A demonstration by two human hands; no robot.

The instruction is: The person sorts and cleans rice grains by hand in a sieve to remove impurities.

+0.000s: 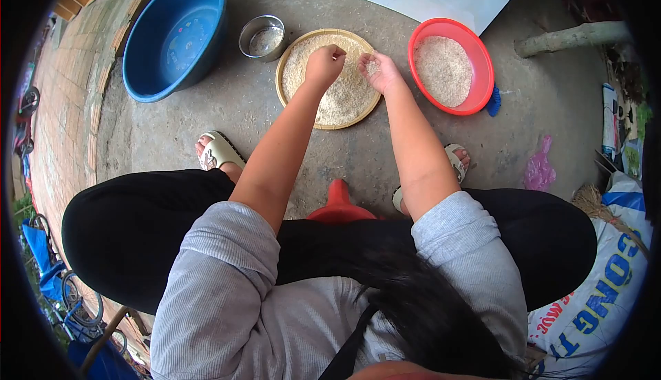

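1 round rice tray (pixel 279 85) lying flat, my left grip (pixel 325 63) and right grip (pixel 377 70) pinched shut over it, 1 red basin (pixel 489 70) at 3 o'clock

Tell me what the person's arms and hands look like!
The left hand and right hand are bare: no gloves, rings or watch show. A grey ribbed sleeve is pushed up above each elbow, leaving the forearms uncovered.

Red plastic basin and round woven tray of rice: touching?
Apart. The head view shows a strip of bare concrete floor between the rims of the red plastic basin and the round woven tray.
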